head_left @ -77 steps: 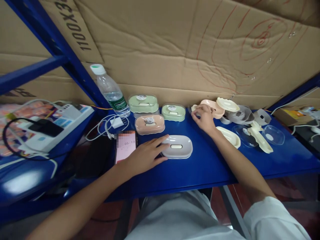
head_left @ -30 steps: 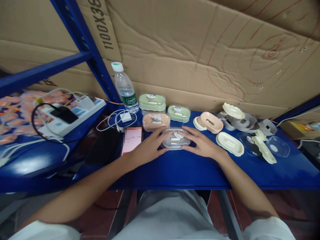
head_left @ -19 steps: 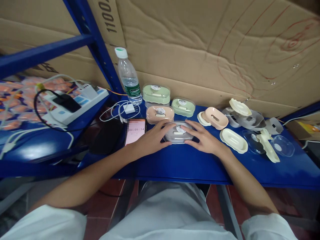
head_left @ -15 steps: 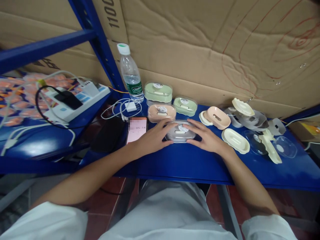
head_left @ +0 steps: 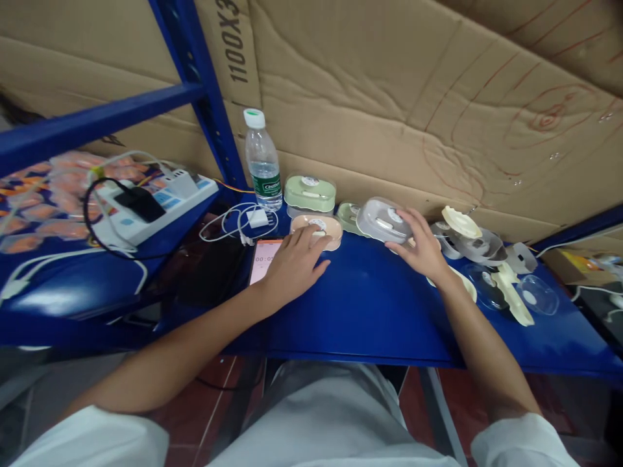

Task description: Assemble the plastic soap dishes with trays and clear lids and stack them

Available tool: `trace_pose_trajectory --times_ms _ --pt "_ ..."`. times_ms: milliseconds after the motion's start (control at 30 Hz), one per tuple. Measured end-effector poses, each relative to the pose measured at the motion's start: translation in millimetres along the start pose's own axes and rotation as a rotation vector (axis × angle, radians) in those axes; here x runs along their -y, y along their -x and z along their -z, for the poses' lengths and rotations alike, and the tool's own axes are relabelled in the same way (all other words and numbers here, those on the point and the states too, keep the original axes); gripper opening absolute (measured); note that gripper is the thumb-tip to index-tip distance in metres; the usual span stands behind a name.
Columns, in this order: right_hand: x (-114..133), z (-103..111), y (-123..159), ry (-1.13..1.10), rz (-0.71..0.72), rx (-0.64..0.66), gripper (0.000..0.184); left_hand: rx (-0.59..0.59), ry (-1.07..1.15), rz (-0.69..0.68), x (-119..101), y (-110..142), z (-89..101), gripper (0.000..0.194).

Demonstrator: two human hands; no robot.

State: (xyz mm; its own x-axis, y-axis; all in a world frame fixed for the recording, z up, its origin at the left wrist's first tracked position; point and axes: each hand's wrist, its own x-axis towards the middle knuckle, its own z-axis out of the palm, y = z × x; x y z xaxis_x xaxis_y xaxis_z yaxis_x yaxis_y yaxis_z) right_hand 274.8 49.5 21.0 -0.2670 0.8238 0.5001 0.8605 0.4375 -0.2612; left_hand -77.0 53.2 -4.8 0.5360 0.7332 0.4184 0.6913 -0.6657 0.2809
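Note:
My right hand point(head_left: 422, 248) grips a grey soap box with a clear lid point(head_left: 382, 221), lifted and tilted above the blue table point(head_left: 370, 305), over a green soap box point(head_left: 347, 215). My left hand point(head_left: 291, 264) rests on the table with fingers spread, its fingertips at a peach soap box point(head_left: 325, 227). Another green lidded soap box point(head_left: 309, 192) stands behind, near the cardboard wall.
A water bottle point(head_left: 263, 162) stands at the back left beside a white charger and cable point(head_left: 243, 222). A phone point(head_left: 263, 258) lies by my left wrist. Loose soap-box parts and clear lids point(head_left: 501, 272) spread at the right. A power strip point(head_left: 150, 201) sits on the left shelf.
Both hands pressed the clear lid onto the grey soap box on the table. Now my right hand has lifted the closed box back and right; my left hand has let go.

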Motion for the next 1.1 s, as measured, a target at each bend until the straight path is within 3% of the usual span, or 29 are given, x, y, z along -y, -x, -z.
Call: trace_pose_trajectory --times_ms 100,233,367,467,600,700,800,933,1100 --pt "-4.0 -19.5 -24.1 -0.018 0.026 0.071 0.082 0.020 -0.039 0.044 6.8 -0.4 -5.4 0.055" --pt "-10.5 -49.5 -54.7 -0.043 0.017 0.144 0.087 0.012 0.042 -0.008 15.4 0.4 -13.5 0.057" --pt "-13.6 -52.7 -68.3 0.049 -0.017 0.116 0.095 0.013 0.059 -0.022 18.3 -0.6 -13.0 0.052" --pt "-8.3 -34.3 -53.6 0.188 -0.030 0.058 0.089 0.022 0.029 -0.025 16.8 -1.5 -10.0 0.052" --pt "-1.6 -8.9 -6.8 0.325 -0.124 0.072 0.064 0.040 -0.002 -0.029 12.6 -0.3 -5.2 0.053" --pt "-3.7 -4.1 23.2 0.377 -0.230 0.156 0.057 0.038 -0.017 -0.037 9.5 1.6 -2.4 0.054" --pt "-6.0 -7.6 33.7 0.348 -0.252 0.238 0.060 0.030 -0.017 -0.050 9.8 0.7 -1.6 0.052" --pt "11.4 -13.4 31.8 0.265 -0.127 0.288 0.059 0.080 -0.007 -0.191 14.7 -4.3 -1.3 0.047" --pt "54.0 -14.8 33.3 -0.074 0.186 0.304 0.047 0.088 0.095 -0.328 10.7 -3.9 1.4 0.040"
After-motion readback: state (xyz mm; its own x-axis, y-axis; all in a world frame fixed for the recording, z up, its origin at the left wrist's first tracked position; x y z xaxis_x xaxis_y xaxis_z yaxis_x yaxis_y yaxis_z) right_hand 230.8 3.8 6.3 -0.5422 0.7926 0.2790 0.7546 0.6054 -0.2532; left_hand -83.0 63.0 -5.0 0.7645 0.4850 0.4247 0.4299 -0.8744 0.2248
